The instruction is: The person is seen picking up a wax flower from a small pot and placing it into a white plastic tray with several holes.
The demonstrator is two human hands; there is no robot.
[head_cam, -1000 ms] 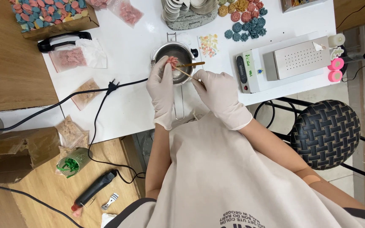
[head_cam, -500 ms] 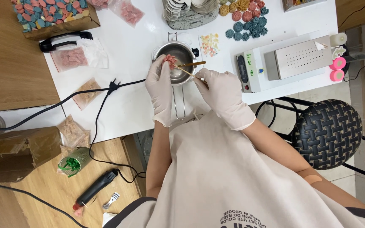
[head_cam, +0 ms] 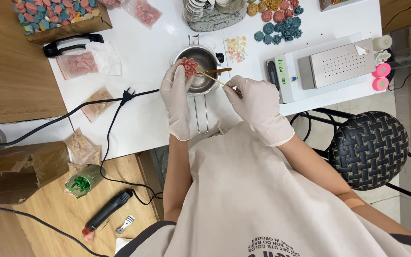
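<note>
My left hand (head_cam: 177,95), in a white glove, holds a small pink flower-shaped piece (head_cam: 189,66) over the rim of a small steel pot (head_cam: 204,59) with a long wire handle. My right hand (head_cam: 258,107), also gloved, grips a thin wooden stick (head_cam: 210,77) whose tip touches the pink flower. A second brownish stick (head_cam: 217,71) lies across the pot's rim. Both hands are above the near edge of the white table (head_cam: 139,109).
A box of pink and blue pieces (head_cam: 58,14) sits far left, bags of pink flakes (head_cam: 77,64) beside it. Blue and pink flowers (head_cam: 281,24) lie at the back. A white machine (head_cam: 329,69) stands right, a woven stool (head_cam: 369,147) below it. A black cable (head_cam: 115,109) crosses the table.
My left hand has lifted the pink flower slightly up and left at the pot's rim. My right hand has shifted the stick with it.
</note>
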